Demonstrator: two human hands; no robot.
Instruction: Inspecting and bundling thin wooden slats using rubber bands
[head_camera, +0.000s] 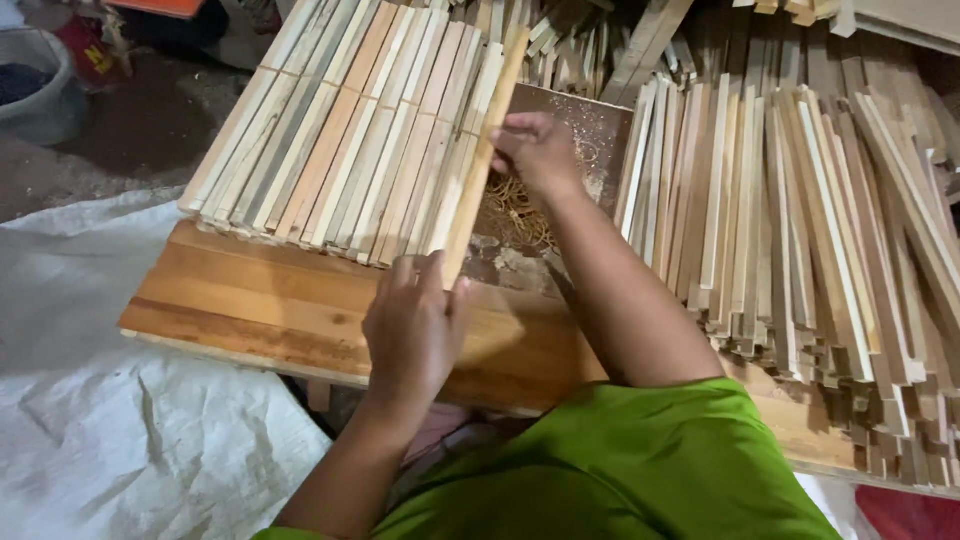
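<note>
A long thin wooden stick (478, 175) lies slanted along the right edge of a flat row of wooden sticks (340, 130). My left hand (412, 325) grips the stick's near end. My right hand (535, 150) pinches it higher up, close to its far end. The row rests on a brown wooden board (250, 300) in front of me. Between my hands, on the board, lies a small heap of rubber bands (518, 215) amid sawdust.
A big pile of loose wooden sticks (800, 220) fills the right side. More sticks (600, 40) lie at the back. A white woven sheet (100, 400) covers the floor at left. A grey basin (35, 85) stands at the far left.
</note>
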